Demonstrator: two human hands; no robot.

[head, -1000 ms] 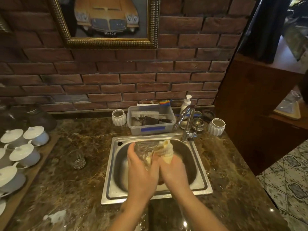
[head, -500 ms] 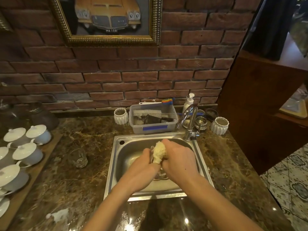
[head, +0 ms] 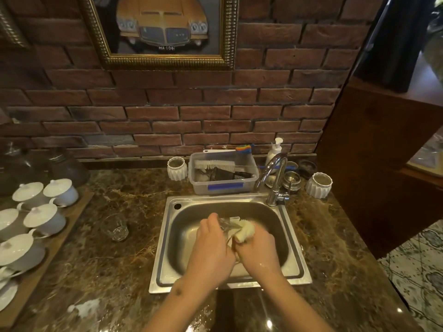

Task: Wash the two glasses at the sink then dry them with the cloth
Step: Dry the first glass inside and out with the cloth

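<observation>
Over the steel sink [head: 167, 238] my left hand [head: 211, 250] grips a clear glass [head: 226, 224], mostly hidden by my fingers. My right hand [head: 257, 250] is closed around a pale yellow sponge [head: 245, 232] pressed against that glass. A second clear faceted glass [head: 115, 227] stands upright on the marble counter, left of the sink. No water is seen running from the tap [head: 275, 178].
A plastic tub [head: 223, 174] with a bottle brush stands behind the sink, with a soap pump [head: 274, 149] and two white ribbed cups [head: 177, 167] [head: 320, 184]. White lidded cups [head: 40, 219] fill a wooden tray at left. A foam blob [head: 85, 307] lies on the counter.
My hands have turned the glass and worked the sponge around it, staying low over the basin. The view dipped slightly; the other glass has not moved.
</observation>
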